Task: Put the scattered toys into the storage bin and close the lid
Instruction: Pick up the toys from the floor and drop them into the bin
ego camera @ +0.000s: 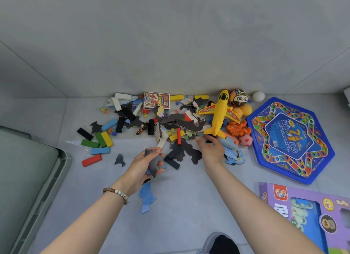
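Note:
Toys lie scattered on the grey floor against the wall: coloured wooden blocks [102, 139], dark puzzle pieces [191, 151], marbles, a card box [156, 100], a yellow toy plane [219, 114], balls and an orange figure [237, 128]. My left hand [146, 163] grips a stack of dark puzzle pieces [153, 163]. My right hand [210, 149] reaches with spread fingers onto the pile just below the plane's tail, touching pieces there. The grey storage bin [56, 170] shows at the left edge. A blue puzzle piece [146, 198] lies below my left wrist.
A blue hexagonal game board [289, 140] lies at the right. A purple toy box [306, 214] sits at the lower right corner. My shoe [219, 243] shows at the bottom. A white ball [258, 96] rests by the wall.

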`<state>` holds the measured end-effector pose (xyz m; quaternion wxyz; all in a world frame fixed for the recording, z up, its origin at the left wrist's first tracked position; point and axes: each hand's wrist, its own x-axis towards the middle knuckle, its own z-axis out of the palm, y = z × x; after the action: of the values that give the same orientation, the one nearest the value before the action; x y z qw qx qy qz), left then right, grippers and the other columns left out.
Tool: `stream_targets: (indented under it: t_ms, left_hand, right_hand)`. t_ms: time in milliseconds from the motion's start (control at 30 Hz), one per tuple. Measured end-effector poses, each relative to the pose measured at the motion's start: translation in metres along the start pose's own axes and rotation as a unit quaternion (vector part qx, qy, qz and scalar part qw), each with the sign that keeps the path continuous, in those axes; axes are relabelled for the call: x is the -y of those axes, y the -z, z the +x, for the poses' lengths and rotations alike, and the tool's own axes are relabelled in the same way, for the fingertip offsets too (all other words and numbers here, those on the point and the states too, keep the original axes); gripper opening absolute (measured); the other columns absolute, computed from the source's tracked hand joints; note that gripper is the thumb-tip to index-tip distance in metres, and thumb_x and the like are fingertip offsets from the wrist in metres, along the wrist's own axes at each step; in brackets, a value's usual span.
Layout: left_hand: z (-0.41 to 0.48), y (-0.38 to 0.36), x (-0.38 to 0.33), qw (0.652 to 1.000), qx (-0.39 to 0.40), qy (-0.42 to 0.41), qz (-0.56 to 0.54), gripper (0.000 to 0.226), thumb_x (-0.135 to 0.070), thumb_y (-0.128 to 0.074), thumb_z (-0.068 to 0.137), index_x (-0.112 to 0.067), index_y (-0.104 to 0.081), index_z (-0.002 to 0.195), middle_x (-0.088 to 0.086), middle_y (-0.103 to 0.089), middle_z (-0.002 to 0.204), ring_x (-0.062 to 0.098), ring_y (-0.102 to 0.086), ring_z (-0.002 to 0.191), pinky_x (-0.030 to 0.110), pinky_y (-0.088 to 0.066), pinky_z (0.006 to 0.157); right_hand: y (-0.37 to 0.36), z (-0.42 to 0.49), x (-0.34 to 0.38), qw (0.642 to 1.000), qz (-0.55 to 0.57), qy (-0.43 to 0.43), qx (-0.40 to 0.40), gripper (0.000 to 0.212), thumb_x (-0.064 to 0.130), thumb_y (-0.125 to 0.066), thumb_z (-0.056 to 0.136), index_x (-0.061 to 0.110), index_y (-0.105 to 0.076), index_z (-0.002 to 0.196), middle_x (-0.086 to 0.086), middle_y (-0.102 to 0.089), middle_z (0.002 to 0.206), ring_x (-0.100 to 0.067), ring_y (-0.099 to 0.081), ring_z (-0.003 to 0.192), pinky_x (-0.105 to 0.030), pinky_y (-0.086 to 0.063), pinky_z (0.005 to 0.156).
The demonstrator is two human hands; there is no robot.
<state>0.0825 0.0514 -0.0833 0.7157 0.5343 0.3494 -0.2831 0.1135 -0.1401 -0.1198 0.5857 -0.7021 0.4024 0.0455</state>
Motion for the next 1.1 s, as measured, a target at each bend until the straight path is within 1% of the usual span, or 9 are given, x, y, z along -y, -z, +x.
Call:
stream_targets:
  t_ms: [133, 300, 433, 500, 600, 733, 833, 967, 1100]
  left_hand:
    - [0.001, -0.001, -0.001, 1.0, -0.004, 0.001, 0.0, 0.007, -0.025, -0.059, 0.091, -0.022, -0.062, 0.096, 0.0, -0.067, 0.096, 0.015, -0.061, 0.082, 0.027, -0.055, 0.062]
    - [0.003, -0.001, -0.001, 1.0, -0.002, 0.002, 0.002, 0.009, -0.025, -0.058, 0.091, -0.022, -0.062, 0.098, 0.0, -0.067, 0.097, 0.014, -0.061, 0.081, 0.027, -0.054, 0.061]
    - [0.003, -0.001, -0.001, 1.0, -0.01, 0.005, -0.003, 0.005, -0.024, -0.057, 0.092, -0.023, -0.061, 0.094, -0.001, -0.066, 0.093, 0.014, -0.061, 0.08, 0.027, -0.056, 0.061]
    - [0.003, -0.001, -0.001, 1.0, -0.005, 0.005, -0.004, 0.006, -0.024, -0.058, 0.091, -0.022, -0.062, 0.095, 0.0, -0.066, 0.093, 0.014, -0.061, 0.079, 0.026, -0.056, 0.059]
    - [0.002, -0.001, -0.002, 1.0, -0.001, 0.002, 0.001, 0.008, -0.026, -0.057, 0.092, -0.022, -0.062, 0.096, 0.0, -0.066, 0.095, 0.015, -0.061, 0.079, 0.027, -0.055, 0.062]
    - [0.003, -0.003, -0.001, 0.998, -0.019, -0.021, 0.049, 0.018, -0.034, -0.051, 0.094, -0.022, -0.065, 0.092, -0.001, -0.064, 0.09, 0.012, -0.056, 0.067, 0.022, -0.051, 0.054]
    - [0.006, -0.007, 0.001, 0.996, -0.012, -0.045, 0.081, 0.022, -0.032, -0.05, 0.095, -0.016, -0.064, 0.095, 0.002, -0.053, 0.079, 0.01, -0.044, 0.055, 0.017, -0.042, 0.043]
    - [0.012, -0.011, 0.002, 0.99, -0.011, -0.057, 0.13, 0.02, -0.033, -0.058, 0.091, -0.015, -0.063, 0.096, 0.003, -0.051, 0.072, 0.01, -0.04, 0.049, 0.019, -0.036, 0.04]
    - [0.016, -0.015, 0.003, 0.981, 0.005, -0.082, 0.178, 0.016, -0.027, -0.068, 0.085, -0.017, -0.065, 0.096, 0.004, -0.057, 0.072, 0.013, -0.041, 0.049, 0.021, -0.036, 0.042]
  right_hand:
    - [-0.01, 0.007, 0.008, 0.999, 0.003, -0.014, -0.029, 0.032, 0.025, -0.074, 0.079, 0.012, -0.063, 0.107, -0.001, -0.06, 0.093, -0.017, -0.055, 0.085, -0.031, -0.046, 0.077]
    - [-0.012, 0.013, 0.009, 0.998, -0.061, 0.022, -0.011, 0.017, 0.022, -0.069, 0.084, 0.009, -0.068, 0.094, -0.002, -0.062, 0.087, -0.017, -0.055, 0.081, -0.03, -0.043, 0.07]
    - [-0.008, 0.006, 0.009, 0.995, -0.085, 0.043, 0.014, 0.028, 0.032, -0.061, 0.09, 0.007, -0.062, 0.08, -0.006, -0.055, 0.068, -0.016, -0.048, 0.062, -0.026, -0.037, 0.054]
    - [-0.002, 0.002, 0.009, 0.996, 0.005, -0.009, 0.093, 0.034, 0.033, -0.051, 0.094, 0.009, -0.05, 0.069, -0.002, -0.04, 0.058, -0.014, -0.033, 0.049, -0.023, -0.025, 0.042]
    - [0.009, -0.005, 0.014, 0.955, 0.189, -0.108, 0.199, 0.034, 0.03, -0.043, 0.094, 0.013, -0.045, 0.066, 0.0, -0.04, 0.059, -0.01, -0.029, 0.041, -0.02, -0.017, 0.036]
    - [0.008, -0.005, 0.016, 0.978, 0.04, -0.058, 0.194, 0.041, 0.043, -0.05, 0.094, 0.013, -0.053, 0.066, 0.002, -0.048, 0.055, -0.009, -0.037, 0.042, -0.018, -0.024, 0.037]
    - [0.002, -0.004, 0.019, 0.977, 0.053, -0.052, 0.201, 0.031, 0.039, -0.055, 0.093, 0.013, -0.059, 0.076, 0.001, -0.045, 0.053, -0.008, -0.036, 0.041, -0.018, -0.023, 0.037]
    - [-0.004, -0.001, 0.016, 0.978, -0.053, 0.071, 0.187, 0.006, 0.022, -0.065, 0.088, 0.016, -0.065, 0.089, 0.008, -0.043, 0.039, -0.003, -0.034, 0.034, -0.022, -0.028, 0.043]
    - [-0.008, 0.007, 0.015, 0.957, -0.173, 0.15, 0.18, 0.012, 0.02, -0.068, 0.085, 0.019, -0.066, 0.097, 0.006, -0.047, 0.043, -0.004, -0.041, 0.032, -0.012, -0.026, 0.04]
